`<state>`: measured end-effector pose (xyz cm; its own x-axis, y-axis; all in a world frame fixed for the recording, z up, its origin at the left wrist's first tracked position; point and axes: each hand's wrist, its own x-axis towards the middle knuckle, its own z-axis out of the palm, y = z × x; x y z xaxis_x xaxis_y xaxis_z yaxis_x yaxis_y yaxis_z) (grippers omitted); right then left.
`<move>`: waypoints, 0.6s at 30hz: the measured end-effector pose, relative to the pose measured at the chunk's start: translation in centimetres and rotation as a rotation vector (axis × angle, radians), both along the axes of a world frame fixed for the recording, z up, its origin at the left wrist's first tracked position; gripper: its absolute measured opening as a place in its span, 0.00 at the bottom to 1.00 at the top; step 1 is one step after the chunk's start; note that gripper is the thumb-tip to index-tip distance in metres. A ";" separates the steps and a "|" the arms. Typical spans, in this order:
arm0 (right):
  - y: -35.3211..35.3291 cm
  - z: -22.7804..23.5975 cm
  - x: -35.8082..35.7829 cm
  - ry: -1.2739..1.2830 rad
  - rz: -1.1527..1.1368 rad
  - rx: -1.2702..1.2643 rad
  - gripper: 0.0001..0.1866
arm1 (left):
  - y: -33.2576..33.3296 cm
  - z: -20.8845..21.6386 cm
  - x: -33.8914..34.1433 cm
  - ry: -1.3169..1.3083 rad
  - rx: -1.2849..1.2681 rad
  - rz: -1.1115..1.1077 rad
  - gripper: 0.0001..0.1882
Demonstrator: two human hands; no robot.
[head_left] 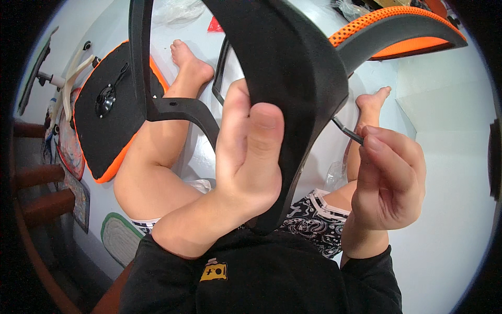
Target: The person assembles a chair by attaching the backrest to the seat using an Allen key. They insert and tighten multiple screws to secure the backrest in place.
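Note:
A broad black plastic chair frame (298, 63) rises close in front of me, with an armrest-like black loop (140, 63) to its left. My left hand (251, 162) is closed around the frame's lower part, thumb pressed flat on its face. At the frame's right edge, the tip of a thin dark hex key (346, 130) meets the plastic; the fastener there is hidden. My right hand (392, 183) pinches the key's outer end between thumb and fingers. Beyond the frame, joined to it at the upper right, is an orange mesh backrest (366, 26).
Between my spread legs lies pale floor. A black seat cushion (112, 133) with orange edging leans by my left leg, a shiny black round part (105, 100) on it. White chair-base legs (70, 89), brown wooden bars (44, 175) and a green-edged mat (121, 238) are at left.

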<state>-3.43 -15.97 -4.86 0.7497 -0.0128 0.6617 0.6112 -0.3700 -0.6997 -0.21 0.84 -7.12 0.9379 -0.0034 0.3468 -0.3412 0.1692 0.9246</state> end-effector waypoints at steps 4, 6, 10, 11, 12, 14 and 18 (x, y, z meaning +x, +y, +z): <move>0.4 0.0 -0.2 -0.071 0.003 -0.132 0.10 | -0.1 0.1 -0.2 -0.026 0.007 0.017 0.35; 0.7 -0.1 -0.3 -0.108 0.012 -0.208 0.10 | 0.3 -0.1 0.0 -0.036 -0.077 -0.067 0.30; 1.3 -0.3 -0.4 -0.157 0.030 -0.315 0.09 | -0.4 -2.0 0.4 -0.089 -0.287 -0.115 0.21; 1.4 -0.4 -0.5 -0.165 0.032 -0.331 0.09 | -0.7 -2.2 0.5 -0.099 -0.299 -0.080 0.21; 1.4 -0.4 -0.5 -0.169 0.029 -0.332 0.09 | -1.0 -2.3 0.5 -0.108 -0.310 -0.044 0.21; 1.4 -0.5 -0.4 -0.176 0.012 -0.326 0.09 | -0.9 -1.8 0.4 -0.118 -0.291 -0.042 0.20; 1.3 -0.5 -0.2 -0.178 -0.016 -0.280 0.09 | -0.1 -1.1 0.0 -0.109 -0.206 -0.088 0.20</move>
<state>-3.66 -14.69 -5.41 0.6236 0.1773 0.7614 0.7069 -0.5439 -0.4523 -0.22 0.76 -8.17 0.8941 -0.0019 0.4479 -0.4128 0.3842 0.8258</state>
